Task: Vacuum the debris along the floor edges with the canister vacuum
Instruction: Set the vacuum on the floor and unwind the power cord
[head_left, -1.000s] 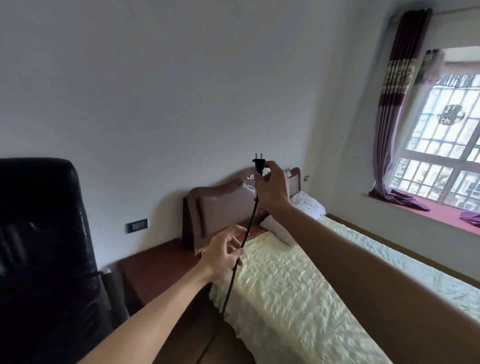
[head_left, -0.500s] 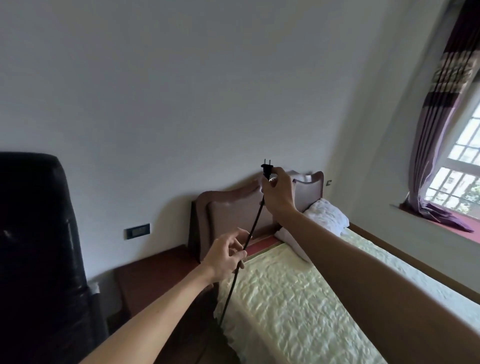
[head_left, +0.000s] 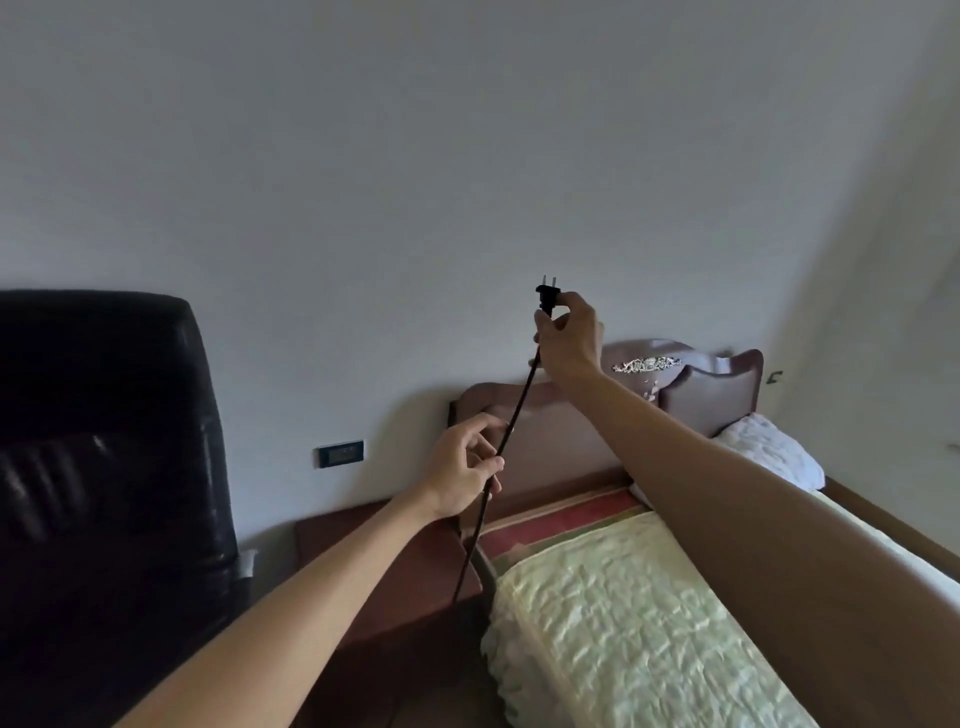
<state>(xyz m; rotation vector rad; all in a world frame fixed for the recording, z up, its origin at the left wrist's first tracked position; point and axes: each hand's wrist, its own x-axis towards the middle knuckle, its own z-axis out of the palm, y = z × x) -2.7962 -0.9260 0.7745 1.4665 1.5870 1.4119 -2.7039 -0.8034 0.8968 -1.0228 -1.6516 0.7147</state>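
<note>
Right hand (head_left: 569, 338) is pinching plug (head_left: 547, 297) w/ prongs up, left hand (head_left: 462, 475) loosely closing its grip on cord (head_left: 511, 426), prob. lining up for wall outlet (head_left: 341, 454).

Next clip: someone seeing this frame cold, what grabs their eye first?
The black plug, prongs up, pinched in the right hand at centre against the bare wall. Its black cord runs down through the left hand, just below and left. After that, the black leather chair filling the left edge, and the bed with its dark headboard at lower right.
</note>
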